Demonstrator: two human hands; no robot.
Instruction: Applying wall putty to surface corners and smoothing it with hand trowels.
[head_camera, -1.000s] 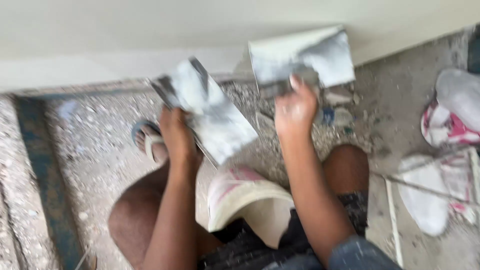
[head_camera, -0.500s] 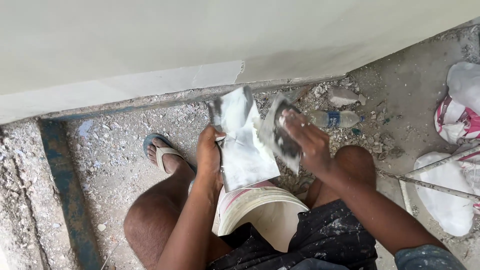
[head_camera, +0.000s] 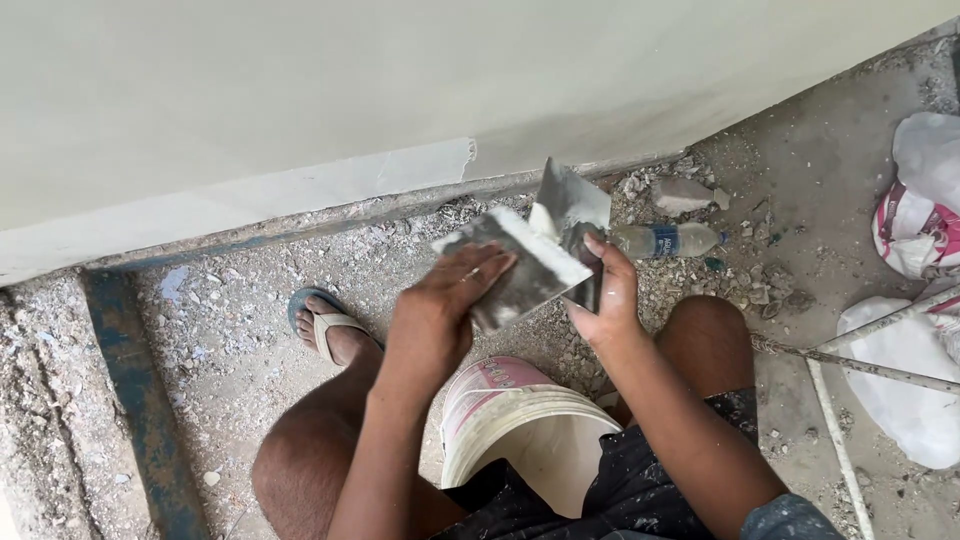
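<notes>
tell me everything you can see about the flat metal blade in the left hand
The flat metal blade is a broad, thin rectangular sheet that looks like steel, grey and smeared with pale putty, with a white ridge of putty along its upper right edge. The left hand holds it from below left, fingers spread over its face, tilted so the far end rises. It is held in the air in front of the wall base, above the bucket. Its upper edge meets the second blade, held by the right hand.
</notes>
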